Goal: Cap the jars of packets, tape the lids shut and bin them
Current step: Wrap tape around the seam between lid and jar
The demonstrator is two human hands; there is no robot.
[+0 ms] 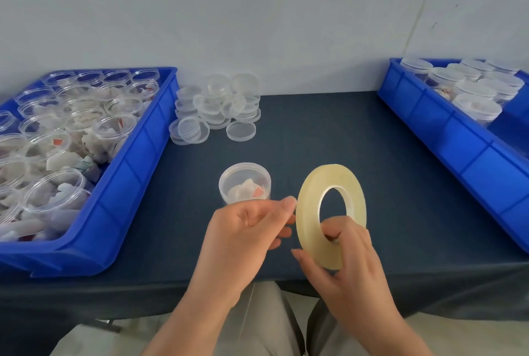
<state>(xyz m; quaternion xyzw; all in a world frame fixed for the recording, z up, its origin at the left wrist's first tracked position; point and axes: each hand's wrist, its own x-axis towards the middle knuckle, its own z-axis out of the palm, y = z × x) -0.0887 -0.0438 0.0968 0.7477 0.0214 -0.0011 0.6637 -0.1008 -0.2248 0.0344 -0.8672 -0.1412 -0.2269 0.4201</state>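
My right hand [343, 264] holds the pale yellow tape roll [307, 212] up on edge, with the clear jar [244, 176] of white packets [243, 192] standing upright at its ten o'clock.

Single head-worn wide-angle view, facing forward and down across table [329, 141], close above left hand [243, 238] and right hand [346, 267], wall [257, 12] at top, lap [272, 327] at bottom edge.

Tape roll [307, 221] pale translucent yellow, inner core white. Worktop [315, 132] dark slate-navy, plain, no pattern. Left bin [137, 172] and right bin [458, 141] both bright solid blue. Jar [244, 175] clear, faintly frosted; packets [243, 191] inside white with a red patch. Loose lids [217, 106] clear, colourless. Wall [257, 12] pale grey-white. Trousers [257, 321] light grey-beige.
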